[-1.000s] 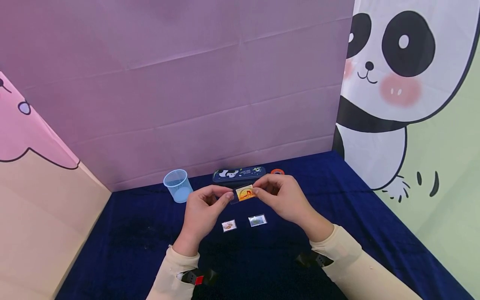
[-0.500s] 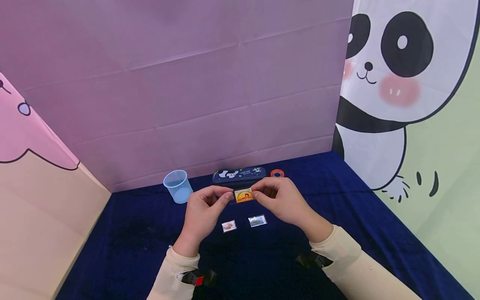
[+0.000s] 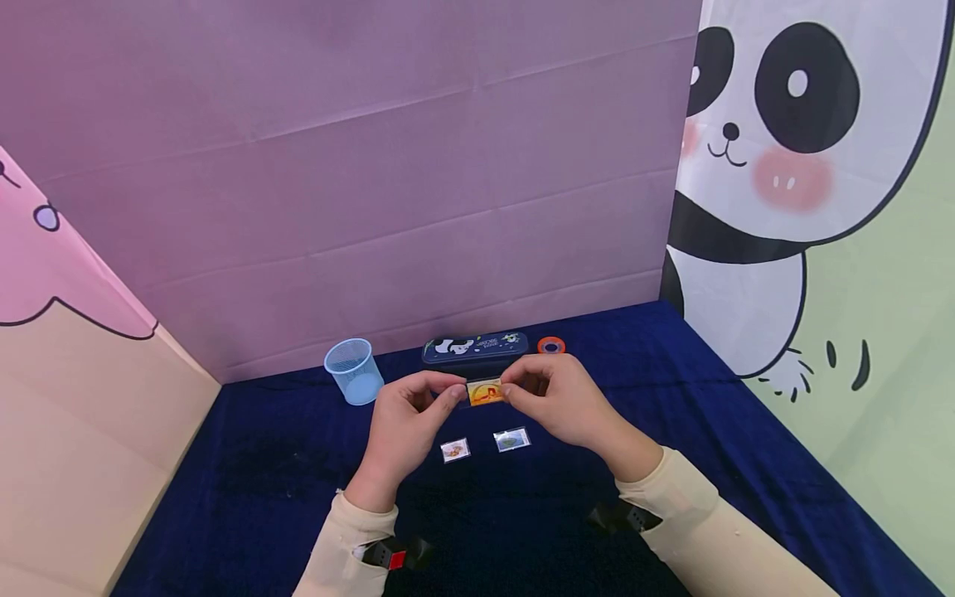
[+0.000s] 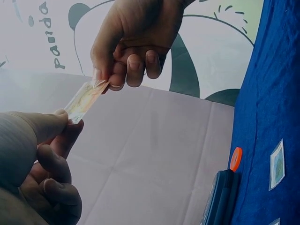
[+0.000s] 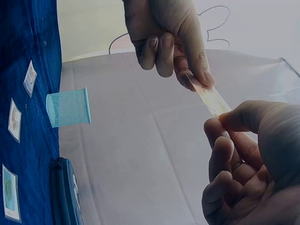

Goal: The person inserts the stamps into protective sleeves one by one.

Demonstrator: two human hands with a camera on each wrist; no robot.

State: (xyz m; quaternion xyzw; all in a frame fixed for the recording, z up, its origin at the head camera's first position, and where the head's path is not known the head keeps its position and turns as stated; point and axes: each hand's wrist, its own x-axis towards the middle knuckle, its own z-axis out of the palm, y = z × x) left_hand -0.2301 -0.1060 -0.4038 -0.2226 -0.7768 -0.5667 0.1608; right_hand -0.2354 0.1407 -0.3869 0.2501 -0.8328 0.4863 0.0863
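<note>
Between both hands, above the table, is a small yellow-orange picture stamp (image 3: 485, 391) with a clear plastic sleeve (image 4: 75, 101) around it. My left hand (image 3: 406, 423) pinches the sleeve's left end between thumb and index finger. On the other end, my right hand (image 3: 563, 406) has a thumb-and-finger pinch, and its fingertips cover the stamp's right edge. Two other sleeved pictures, a pale one (image 3: 455, 450) and a blue-green one (image 3: 511, 439), lie flat below the hands. A third sleeved picture (image 5: 30, 78) shows in the right wrist view.
A light blue mesh pen cup (image 3: 354, 371) stands at the back left. Behind the hands lies a dark blue panda pencil case (image 3: 475, 348), with an orange tape roll (image 3: 551, 345) at its right. Dark blue cloth (image 3: 261, 464) covers the table, up against a mauve backdrop (image 3: 418, 207).
My right hand has come slightly down and left, bringing the stamp closer to my left fingers and more level. The tape roll now shows more fully. My left hand has barely moved.
</note>
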